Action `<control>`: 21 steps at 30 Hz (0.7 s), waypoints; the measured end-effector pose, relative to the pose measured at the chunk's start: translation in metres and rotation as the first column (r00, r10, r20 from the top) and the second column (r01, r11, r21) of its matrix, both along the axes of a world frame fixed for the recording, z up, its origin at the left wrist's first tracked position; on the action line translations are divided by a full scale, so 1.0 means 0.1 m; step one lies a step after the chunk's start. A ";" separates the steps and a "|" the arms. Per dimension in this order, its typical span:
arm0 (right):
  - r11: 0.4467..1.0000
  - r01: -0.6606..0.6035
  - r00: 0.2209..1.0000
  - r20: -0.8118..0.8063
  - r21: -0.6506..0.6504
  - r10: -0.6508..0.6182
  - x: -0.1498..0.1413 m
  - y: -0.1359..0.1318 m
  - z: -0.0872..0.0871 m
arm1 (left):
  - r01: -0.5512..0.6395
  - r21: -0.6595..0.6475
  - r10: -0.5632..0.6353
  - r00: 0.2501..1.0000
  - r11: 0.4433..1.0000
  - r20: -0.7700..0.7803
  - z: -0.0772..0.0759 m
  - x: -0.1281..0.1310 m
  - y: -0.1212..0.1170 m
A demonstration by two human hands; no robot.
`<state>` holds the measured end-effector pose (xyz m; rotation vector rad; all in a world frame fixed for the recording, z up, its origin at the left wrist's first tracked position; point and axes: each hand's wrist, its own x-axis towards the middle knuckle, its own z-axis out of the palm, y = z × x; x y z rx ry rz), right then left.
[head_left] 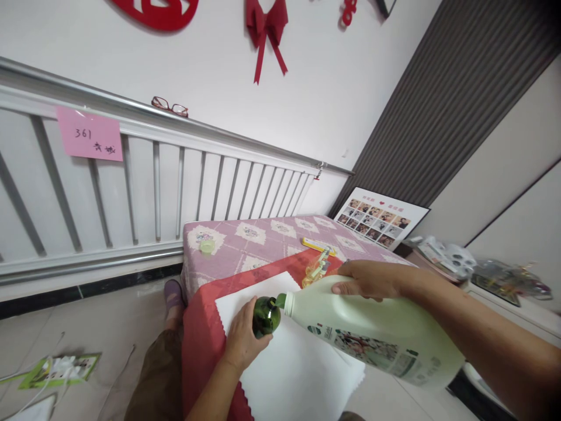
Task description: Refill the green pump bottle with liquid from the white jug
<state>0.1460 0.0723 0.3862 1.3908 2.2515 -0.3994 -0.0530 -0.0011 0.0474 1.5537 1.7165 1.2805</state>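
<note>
My right hand (pixel 363 279) grips a large pale green detergent jug (pixel 372 333), which is tipped nearly on its side with its mouth pointing left. The jug's green spout meets the neck of a small dark green bottle (pixel 266 318). Whether liquid is flowing cannot be made out. Wrapped round that bottle is my left hand (pixel 245 336), holding it over a white sheet (pixel 302 368). Just behind the jug's neck lie clear yellowish pump tops (pixel 318 269). A pale green cap (pixel 207 247) rests at the table's far left corner.
A purple patterned cloth (pixel 263 234) and a red cloth (pixel 205 339) cover the table. On it lies a yellow strip-shaped packet (pixel 319 245). A white radiator (pixel 210 187) runs behind; a photo board (pixel 379 219) leans at the back right. Cables and a power strip (pixel 61 369) are on the floor.
</note>
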 end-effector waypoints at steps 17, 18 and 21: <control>1.000 0.005 1.000 -0.004 0.011 -0.005 0.00 0.00 0.00 | -0.004 -0.019 0.004 1.000 1.000 0.003 0.01 0.00 -0.01; 1.000 0.006 1.000 -0.008 0.011 -0.006 0.01 0.00 0.00 | -0.005 -0.019 0.005 1.000 1.000 0.005 0.02 0.00 -0.01; 1.000 0.007 1.000 -0.011 0.007 -0.007 0.01 0.01 -0.02 | -0.002 -0.018 0.002 1.000 1.000 0.007 0.03 0.00 -0.01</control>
